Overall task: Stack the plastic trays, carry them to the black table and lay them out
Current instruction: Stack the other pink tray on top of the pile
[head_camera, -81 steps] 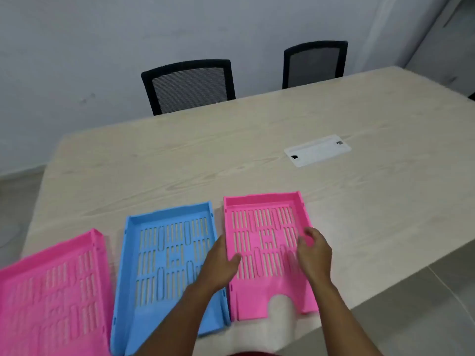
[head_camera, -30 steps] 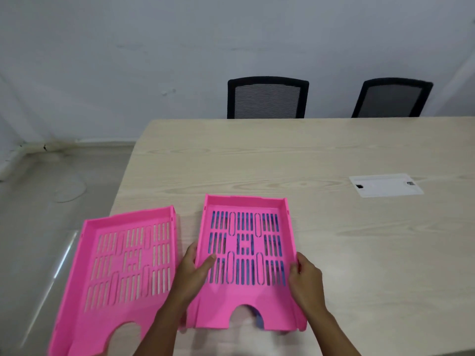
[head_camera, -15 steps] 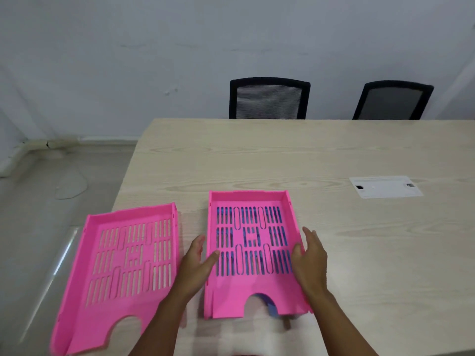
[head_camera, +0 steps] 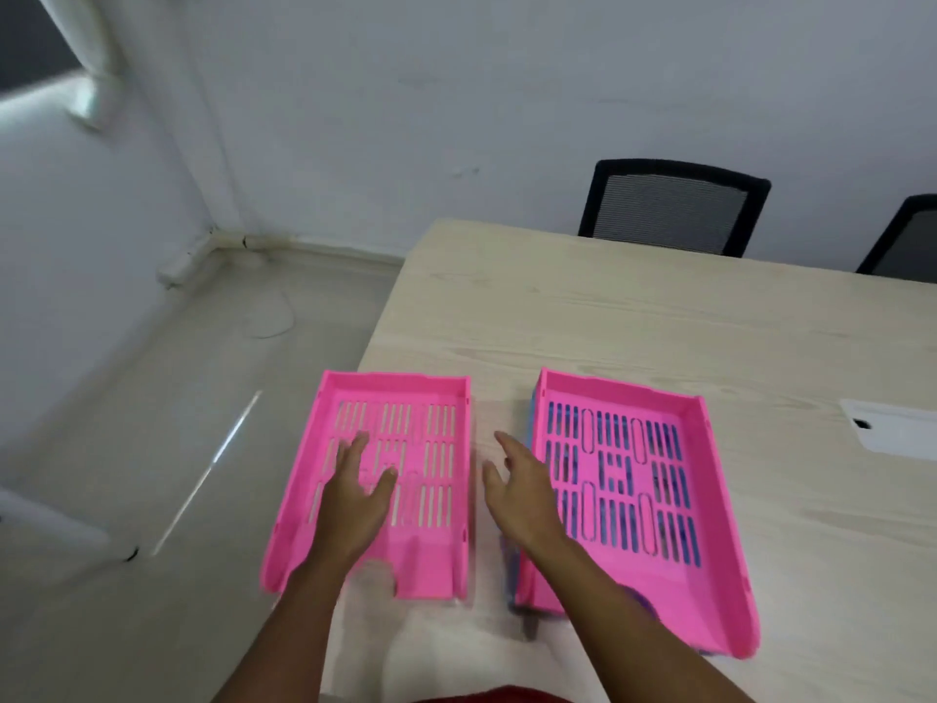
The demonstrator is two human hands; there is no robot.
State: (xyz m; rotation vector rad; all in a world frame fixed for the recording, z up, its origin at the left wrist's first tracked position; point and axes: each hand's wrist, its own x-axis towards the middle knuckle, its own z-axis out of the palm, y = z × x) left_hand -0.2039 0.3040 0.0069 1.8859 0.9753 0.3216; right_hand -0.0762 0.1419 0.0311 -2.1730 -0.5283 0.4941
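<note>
Two pink slotted plastic trays lie side by side on the light wooden table (head_camera: 659, 317). The right pink tray (head_camera: 699, 499) sits nested on a blue tray (head_camera: 530, 428), whose blue shows through the slots and at the left edge. The left pink tray (head_camera: 436, 428) lies alone at the table's left corner, partly overhanging the edge. My left hand (head_camera: 355, 494) hovers open over the left tray's floor. My right hand (head_camera: 522, 489) is open above the gap between the trays, fingers spread. Neither hand grips anything.
Two black mesh-backed chairs (head_camera: 669, 210) stand at the table's far side against a white wall. A white cable cover plate (head_camera: 892, 428) sits flush in the tabletop at the right. Pale tiled floor (head_camera: 152, 449) lies to the left of the table.
Both hands let go of the stacked right tray and moved left toward the lone pink tray. The view swung left, so the stack now lies at my right.
</note>
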